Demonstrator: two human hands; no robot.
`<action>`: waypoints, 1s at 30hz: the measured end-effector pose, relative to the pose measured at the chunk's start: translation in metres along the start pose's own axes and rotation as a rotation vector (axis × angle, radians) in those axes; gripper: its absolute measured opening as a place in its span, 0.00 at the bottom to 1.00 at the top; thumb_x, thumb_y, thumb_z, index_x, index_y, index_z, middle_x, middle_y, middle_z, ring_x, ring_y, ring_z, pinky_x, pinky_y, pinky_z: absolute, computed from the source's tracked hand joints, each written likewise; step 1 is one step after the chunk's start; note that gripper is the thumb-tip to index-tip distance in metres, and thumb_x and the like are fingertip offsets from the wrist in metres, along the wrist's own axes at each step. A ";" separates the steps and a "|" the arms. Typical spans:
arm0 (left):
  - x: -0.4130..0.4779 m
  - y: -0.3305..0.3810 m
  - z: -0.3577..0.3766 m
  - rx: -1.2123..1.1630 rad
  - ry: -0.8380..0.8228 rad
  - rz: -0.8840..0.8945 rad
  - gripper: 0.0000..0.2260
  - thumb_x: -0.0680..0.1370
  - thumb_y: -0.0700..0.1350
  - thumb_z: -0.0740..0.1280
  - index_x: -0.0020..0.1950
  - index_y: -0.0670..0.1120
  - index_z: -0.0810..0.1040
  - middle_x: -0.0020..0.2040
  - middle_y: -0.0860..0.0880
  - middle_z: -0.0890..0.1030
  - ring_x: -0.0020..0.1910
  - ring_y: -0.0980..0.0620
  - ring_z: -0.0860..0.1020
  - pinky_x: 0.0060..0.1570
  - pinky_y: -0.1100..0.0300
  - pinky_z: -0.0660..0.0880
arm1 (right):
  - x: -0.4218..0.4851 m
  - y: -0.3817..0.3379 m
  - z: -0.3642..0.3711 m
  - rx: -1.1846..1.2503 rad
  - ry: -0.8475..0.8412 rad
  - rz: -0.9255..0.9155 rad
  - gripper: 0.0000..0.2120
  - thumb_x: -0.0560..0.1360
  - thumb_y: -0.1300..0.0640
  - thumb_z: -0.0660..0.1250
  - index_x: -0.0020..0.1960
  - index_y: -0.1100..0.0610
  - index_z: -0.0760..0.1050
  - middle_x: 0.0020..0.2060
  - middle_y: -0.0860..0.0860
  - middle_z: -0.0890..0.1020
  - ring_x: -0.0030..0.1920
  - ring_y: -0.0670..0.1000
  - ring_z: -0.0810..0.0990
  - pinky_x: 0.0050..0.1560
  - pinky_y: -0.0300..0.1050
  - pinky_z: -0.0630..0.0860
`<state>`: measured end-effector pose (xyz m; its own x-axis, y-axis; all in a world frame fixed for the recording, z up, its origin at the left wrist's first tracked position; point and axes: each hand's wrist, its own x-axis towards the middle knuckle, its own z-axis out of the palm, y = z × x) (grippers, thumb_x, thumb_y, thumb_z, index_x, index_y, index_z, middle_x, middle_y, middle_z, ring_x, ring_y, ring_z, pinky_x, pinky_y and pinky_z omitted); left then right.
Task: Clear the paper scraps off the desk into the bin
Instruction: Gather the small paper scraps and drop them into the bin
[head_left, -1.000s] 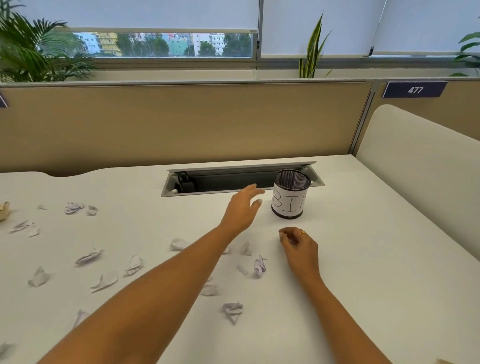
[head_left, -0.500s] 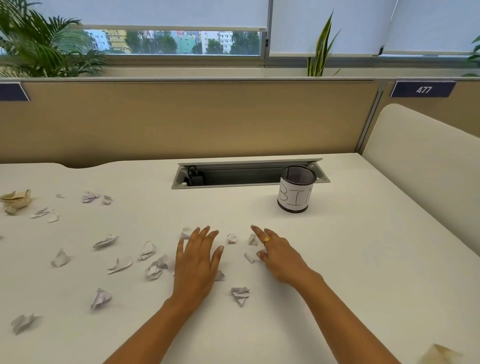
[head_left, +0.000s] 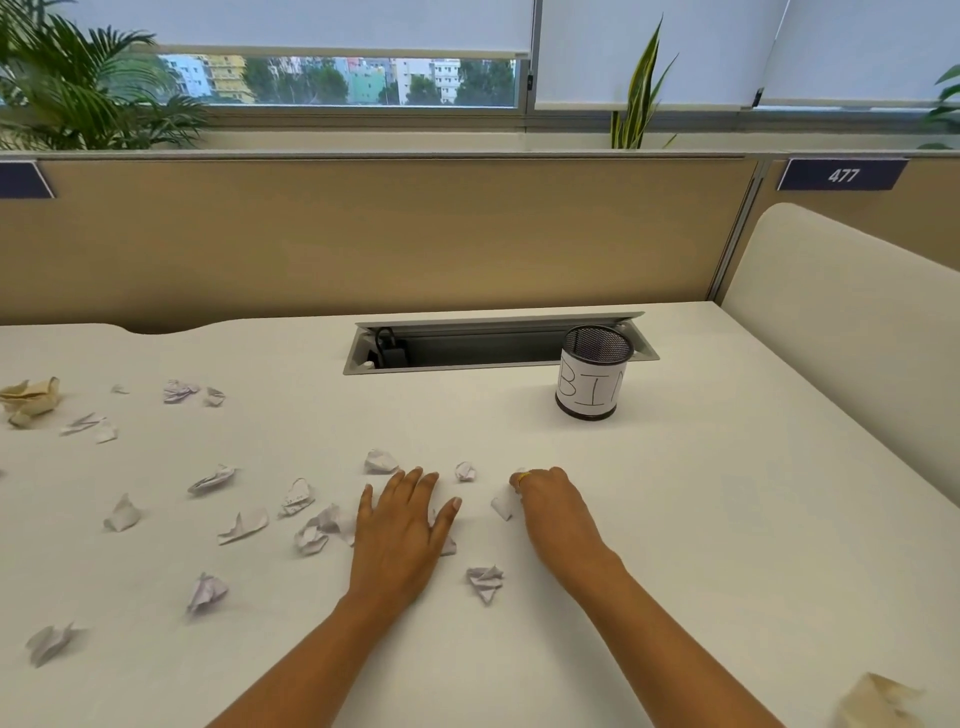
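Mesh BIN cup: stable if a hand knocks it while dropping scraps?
The black wire-mesh cup with the white BIN label probably weighs little, being thin mesh. It is slightly taller than wide, so a rim knock could tip it. On the smooth white desk, a low push likely slides it.

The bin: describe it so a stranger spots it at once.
On the white desk, find the open cable tray sunk into its far side. At the tray's right end stands the bin, a black mesh cup. Alone among crumpled paper scraps, it is upright and wears a handwritten BIN label.
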<state>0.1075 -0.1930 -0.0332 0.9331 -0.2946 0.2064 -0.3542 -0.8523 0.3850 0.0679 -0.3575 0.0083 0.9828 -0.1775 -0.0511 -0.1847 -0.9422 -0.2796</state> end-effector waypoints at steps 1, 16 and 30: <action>0.000 0.000 0.000 0.002 0.001 0.003 0.22 0.79 0.57 0.54 0.70 0.50 0.66 0.72 0.50 0.67 0.73 0.52 0.61 0.73 0.48 0.49 | 0.002 0.000 -0.001 0.029 -0.011 0.034 0.10 0.73 0.72 0.56 0.39 0.59 0.69 0.33 0.54 0.71 0.45 0.55 0.70 0.37 0.43 0.66; 0.000 0.002 -0.002 0.078 -0.025 0.017 0.21 0.79 0.58 0.52 0.69 0.51 0.66 0.73 0.51 0.65 0.73 0.53 0.60 0.72 0.53 0.55 | 0.067 0.015 -0.088 0.326 0.403 0.107 0.10 0.76 0.63 0.63 0.48 0.65 0.83 0.48 0.61 0.85 0.49 0.59 0.82 0.50 0.42 0.74; 0.002 0.001 0.002 0.101 -0.020 0.022 0.22 0.79 0.58 0.53 0.68 0.50 0.67 0.72 0.51 0.66 0.73 0.52 0.61 0.70 0.53 0.57 | 0.125 0.045 -0.118 0.372 0.474 0.391 0.13 0.79 0.58 0.62 0.57 0.64 0.79 0.55 0.63 0.81 0.59 0.60 0.77 0.58 0.50 0.74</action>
<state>0.1090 -0.1951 -0.0346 0.9267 -0.3211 0.1954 -0.3672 -0.8845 0.2879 0.1817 -0.4559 0.1020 0.7225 -0.6664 0.1841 -0.4272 -0.6398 -0.6389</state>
